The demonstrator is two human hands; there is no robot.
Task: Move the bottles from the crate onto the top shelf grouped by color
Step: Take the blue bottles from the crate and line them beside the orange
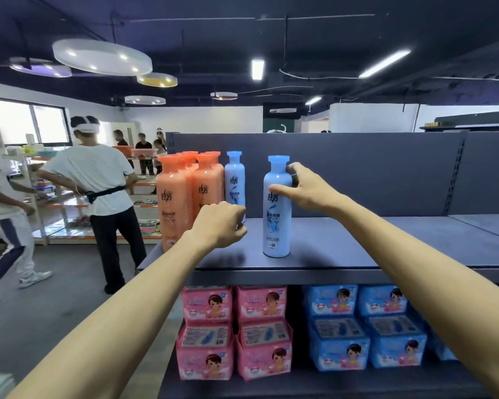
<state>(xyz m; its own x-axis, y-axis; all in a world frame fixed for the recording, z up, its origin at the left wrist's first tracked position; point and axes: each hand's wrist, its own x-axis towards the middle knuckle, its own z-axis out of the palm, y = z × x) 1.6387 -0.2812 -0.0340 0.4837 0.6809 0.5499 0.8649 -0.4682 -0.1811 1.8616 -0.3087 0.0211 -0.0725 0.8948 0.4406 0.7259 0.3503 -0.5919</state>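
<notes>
Blue bottle (277,208) upright on top shelf (343,249), right hand (306,188) around it.

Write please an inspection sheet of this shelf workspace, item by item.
Surface: top shelf, dark grey, level.
Job's things: orange bottles grouped at left; rear blue bottle beside them; front blue bottle upright, apart.
Clutter: nothing seen.
Hands: right hand grips front blue bottle; left hand curled at rear blue bottle's base, grip unclear.
Cables: wires along ceiling.
Surroundings: pink packs and blue packs stacked below; people at left.
</notes>
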